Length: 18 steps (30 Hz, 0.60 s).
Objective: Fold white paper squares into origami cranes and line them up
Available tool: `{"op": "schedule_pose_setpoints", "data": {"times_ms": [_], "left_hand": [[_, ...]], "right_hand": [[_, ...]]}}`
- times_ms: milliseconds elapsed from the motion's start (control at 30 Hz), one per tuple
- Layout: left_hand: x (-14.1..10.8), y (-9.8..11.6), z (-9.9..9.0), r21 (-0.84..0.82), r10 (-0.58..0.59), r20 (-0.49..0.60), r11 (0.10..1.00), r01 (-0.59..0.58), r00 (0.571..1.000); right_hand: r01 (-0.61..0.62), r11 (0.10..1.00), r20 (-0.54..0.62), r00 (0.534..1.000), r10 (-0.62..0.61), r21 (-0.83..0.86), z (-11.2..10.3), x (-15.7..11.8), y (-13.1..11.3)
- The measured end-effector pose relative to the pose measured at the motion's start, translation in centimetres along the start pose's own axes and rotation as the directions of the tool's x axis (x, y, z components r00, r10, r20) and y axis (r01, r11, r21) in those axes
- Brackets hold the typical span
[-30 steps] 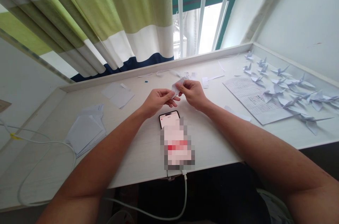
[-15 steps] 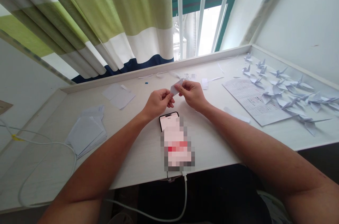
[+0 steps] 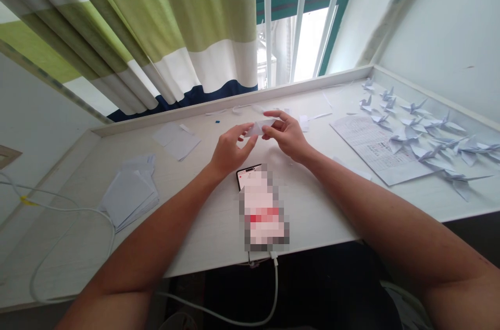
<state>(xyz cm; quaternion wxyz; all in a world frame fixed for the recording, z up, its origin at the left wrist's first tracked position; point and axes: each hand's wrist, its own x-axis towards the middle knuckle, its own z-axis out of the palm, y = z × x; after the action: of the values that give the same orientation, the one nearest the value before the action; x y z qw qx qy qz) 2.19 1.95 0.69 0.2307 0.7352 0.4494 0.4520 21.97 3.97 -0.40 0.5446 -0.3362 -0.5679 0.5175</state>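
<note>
Between my two hands is a small piece of folded white paper (image 3: 259, 127), held just above the desk. My left hand (image 3: 233, 147) pinches its left end between thumb and fingers. At the other end, my right hand (image 3: 288, 135) grips the paper, its index finger raised over the top. The phone (image 3: 262, 207) lies on the desk just below my hands, its screen mostly blurred out. Several folded paper cranes (image 3: 414, 124) stand at the right, some of them on a printed sheet (image 3: 367, 145).
A stack of white paper (image 3: 127, 197) lies at the left, with loose sheets (image 3: 177, 140) behind it. Paper scraps and a small blue piece (image 3: 217, 122) lie along the back. A white cable (image 3: 275, 288) runs from the phone below the desk's front edge. A curtain (image 3: 187, 17) hangs behind.
The folded paper has turned from a pointed, upright shape to a wider, flatter one lying sideways. My fingers have spread farther apart, and the right index finger has lifted.
</note>
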Motion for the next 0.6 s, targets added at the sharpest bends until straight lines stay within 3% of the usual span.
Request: {"op": "schedule_pose_setpoints", "data": {"times_ms": [133, 233, 367, 600], "left_hand": [[0.4, -0.12, 0.15, -0.318, -0.179, 0.094, 0.927, 0.2, 0.979], [0.53, -0.19, 0.18, -0.437, -0.234, 0.159, 0.855, 0.281, 0.959], [0.47, 0.17, 0.32, -0.527, -0.313, 0.186, 0.769, 0.363, 0.931], [0.47, 0.23, 0.54, -0.653, -0.374, 0.201, 0.638, 0.409, 0.905]], "right_hand": [[0.033, 0.998, 0.092, 0.995, -0.027, -0.061, 0.12, -0.16, 0.1], [0.124, 0.97, 0.038, 0.992, -0.118, -0.209, 0.26, -0.24, 0.2], [0.287, 0.823, -0.023, 0.94, -0.341, -0.49, 0.27, -0.35, -0.09], [0.491, 0.599, 0.242, 0.86, -0.449, -0.632, 0.2, -0.37, -0.05]]}}
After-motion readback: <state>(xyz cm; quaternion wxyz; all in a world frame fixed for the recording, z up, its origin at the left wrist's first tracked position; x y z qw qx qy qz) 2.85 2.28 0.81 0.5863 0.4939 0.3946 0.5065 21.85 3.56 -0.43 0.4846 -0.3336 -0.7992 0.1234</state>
